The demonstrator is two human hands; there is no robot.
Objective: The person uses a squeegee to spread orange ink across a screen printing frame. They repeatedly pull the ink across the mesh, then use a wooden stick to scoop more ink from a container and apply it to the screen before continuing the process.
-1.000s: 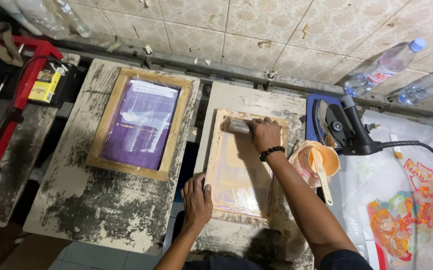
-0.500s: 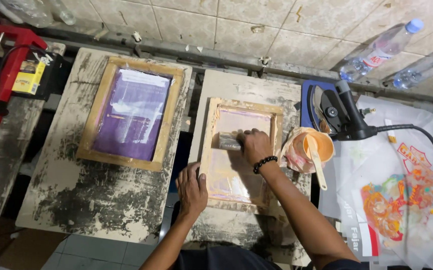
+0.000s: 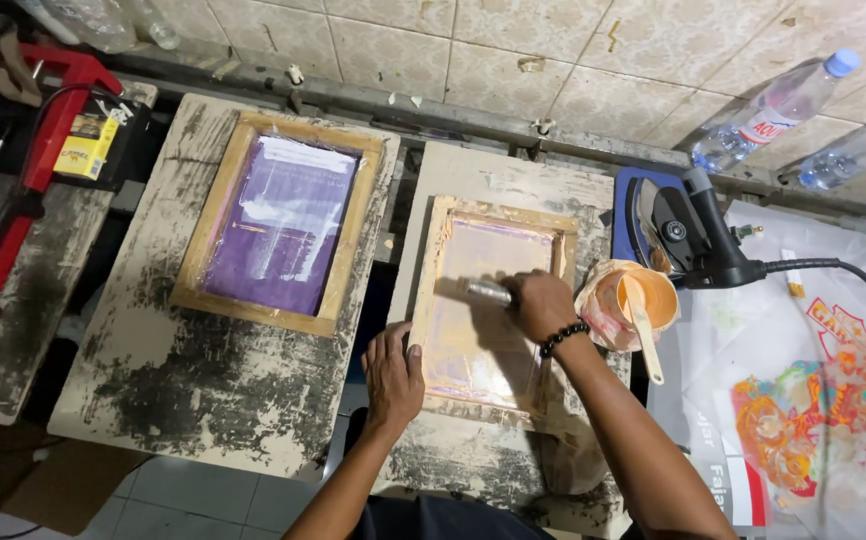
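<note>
Head view only. Tiled wall (image 3: 553,50) along top, pale patterned squares, grimy ledge below. Two worn, paint-scuffed printing boards side by side: left board (image 3: 203,390) carrying wooden screen frame with purple mesh (image 3: 278,222), lying flat, untouched. Right board (image 3: 493,180) carrying second wooden screen frame (image 3: 488,305), mesh pinkish-orange with ink, lying flat. Right hand (image 3: 541,305) closed around squeegee (image 3: 483,292), fist over its right end, blade set across mesh roughly mid-frame, nearer upper half; black bead bracelet (image 3: 563,340) on wrist. Left hand (image 3: 393,378) open, palm down, fingers spread, pressing on lower left corner of pinkish frame, thumb at frame's wooden edge; holding nothing. Orange ink cup (image 3: 643,305) wrapped in plastic just right of frame, pale stirring stick (image 3: 643,335) resting in it, handle pointing down-right. Black heat gun (image 3: 688,235) on blue pad beyond cup, black cable (image 3: 853,275) trailing right. White sheet with orange-red printed design (image 3: 813,420) at far right, well apart from hands. Two clear plastic bottles (image 3: 778,105) lying against wall at upper right. Far left: red metal clamp tool (image 3: 33,170), yellow small box (image 3: 86,147) beside it, both well apart from frames. Grey floor tiles (image 3: 203,495) visible below left board. Dark gap between boards, forearms reaching up from bottom edge.
</note>
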